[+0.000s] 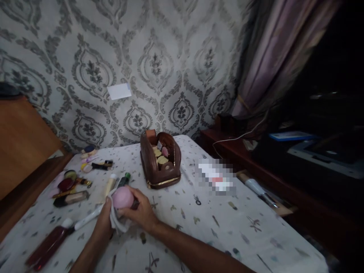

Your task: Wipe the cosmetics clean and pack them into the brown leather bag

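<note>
My left hand (pixel 105 218) is closed on a white cloth (pixel 118 223), which rests against the left side of a round pink container (pixel 123 197). The fingers of my right hand (pixel 141 211) are wrapped round the container's right side. Just behind my hands lie a cream tube (pixel 110 184) and a dark bottle with a green cap (pixel 124 180). Farther back stands an open brown bag (pixel 162 176) with several small items inside.
Several cosmetics, among them a dark red round jar (pixel 66 184), lie at the left. A red bottle (pixel 47 246) is at the front left. Right of the bed (pixel 199 227) is an open drawer (pixel 284 209).
</note>
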`<action>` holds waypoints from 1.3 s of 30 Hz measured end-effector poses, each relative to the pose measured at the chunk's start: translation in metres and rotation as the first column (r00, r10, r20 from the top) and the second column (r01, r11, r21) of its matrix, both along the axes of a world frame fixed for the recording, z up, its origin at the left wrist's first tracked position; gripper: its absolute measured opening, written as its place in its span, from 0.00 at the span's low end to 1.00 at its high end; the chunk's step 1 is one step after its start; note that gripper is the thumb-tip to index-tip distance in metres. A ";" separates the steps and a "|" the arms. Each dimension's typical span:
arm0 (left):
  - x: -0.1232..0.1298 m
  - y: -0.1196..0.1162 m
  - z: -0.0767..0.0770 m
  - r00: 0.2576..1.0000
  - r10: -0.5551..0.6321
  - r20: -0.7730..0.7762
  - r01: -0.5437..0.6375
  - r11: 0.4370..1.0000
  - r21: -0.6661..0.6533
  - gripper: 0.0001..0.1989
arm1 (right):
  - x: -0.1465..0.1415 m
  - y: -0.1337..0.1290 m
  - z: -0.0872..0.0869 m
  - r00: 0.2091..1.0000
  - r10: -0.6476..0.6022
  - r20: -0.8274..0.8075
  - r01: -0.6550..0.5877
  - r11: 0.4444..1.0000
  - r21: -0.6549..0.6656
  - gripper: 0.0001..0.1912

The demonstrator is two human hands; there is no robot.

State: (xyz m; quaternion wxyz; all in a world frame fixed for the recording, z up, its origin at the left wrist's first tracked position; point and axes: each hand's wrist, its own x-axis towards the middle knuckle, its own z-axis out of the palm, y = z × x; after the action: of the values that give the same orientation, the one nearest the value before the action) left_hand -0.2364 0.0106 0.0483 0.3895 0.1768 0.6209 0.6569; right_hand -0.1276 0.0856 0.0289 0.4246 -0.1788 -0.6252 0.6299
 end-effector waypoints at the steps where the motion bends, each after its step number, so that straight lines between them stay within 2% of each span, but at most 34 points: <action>1: -0.001 0.001 -0.004 1.000 -0.003 -0.020 0.004 1.000 0.031 0.38 | 0.001 0.000 0.001 1.000 -0.005 0.029 0.004 0.999 0.033 0.40; 4: -0.006 0.002 -0.012 0.993 0.031 -0.113 -0.022 0.997 0.078 0.38 | 0.003 -0.003 0.004 0.994 -0.011 0.107 -0.004 0.990 0.142 0.34; 7: -0.009 0.002 -0.015 0.982 0.068 -0.174 -0.052 0.994 0.094 0.35 | 0.004 -0.008 0.005 0.990 -0.019 0.138 -0.011 0.978 0.210 0.34; 13: -0.010 -0.001 0.007 0.933 0.127 -0.336 -0.105 0.991 0.083 0.28 | 0.004 -0.013 0.004 0.976 -0.098 0.197 0.041 0.961 0.275 0.37; 16: -0.011 -0.003 0.017 0.940 0.134 -0.313 -0.109 0.989 0.097 0.27 | 0.004 -0.013 0.005 0.983 -0.054 0.174 -0.007 0.944 0.330 0.35; 21: -0.013 -0.009 0.022 0.972 0.089 -0.218 -0.061 0.989 0.131 0.26 | 0.007 -0.012 0.009 0.986 0.094 0.141 -0.140 0.918 0.371 0.35; 23: -0.013 -0.012 0.024 0.974 0.089 -0.210 -0.066 0.991 0.112 0.26 | 0.009 -0.013 0.011 0.979 0.163 0.120 -0.194 0.929 0.317 0.33; 26: -0.013 -0.013 0.027 0.968 0.088 -0.236 -0.072 0.994 0.077 0.28 | 0.010 -0.014 0.014 0.958 0.280 0.059 -0.285 0.952 0.109 0.32; 27: -0.012 -0.013 0.026 0.967 0.078 -0.241 -0.060 0.995 0.079 0.29 | 0.009 -0.015 0.014 0.942 0.333 0.033 -0.333 0.943 0.010 0.32; 29: -0.012 -0.012 0.024 0.967 0.055 -0.251 -0.033 0.995 0.091 0.30 | 0.007 -0.016 0.014 0.906 0.422 -0.027 -0.419 0.888 -0.189 0.31; 31: -0.010 -0.012 0.020 0.956 0.032 -0.291 -0.004 0.995 0.097 0.32 | 0.004 -0.017 0.013 0.894 0.436 -0.103 -0.444 0.831 -0.334 0.29; 35: -0.004 -0.016 0.014 0.863 -0.037 -0.504 0.115 0.986 0.124 0.32 | 0.000 -0.016 0.012 0.907 0.352 -0.230 -0.421 0.774 -0.474 0.28; 39: 0.001 -0.019 0.014 0.761 -0.047 -0.647 0.180 0.974 0.140 0.29 | 0.001 -0.015 0.012 0.885 0.391 -0.251 -0.465 0.723 -0.512 0.29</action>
State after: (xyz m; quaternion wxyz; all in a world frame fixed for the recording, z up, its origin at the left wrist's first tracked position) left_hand -0.2353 -0.0089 0.0627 0.1748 0.4644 0.6374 0.5895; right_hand -0.1269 0.0703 0.0404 0.2347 -0.1053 -0.4097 0.8752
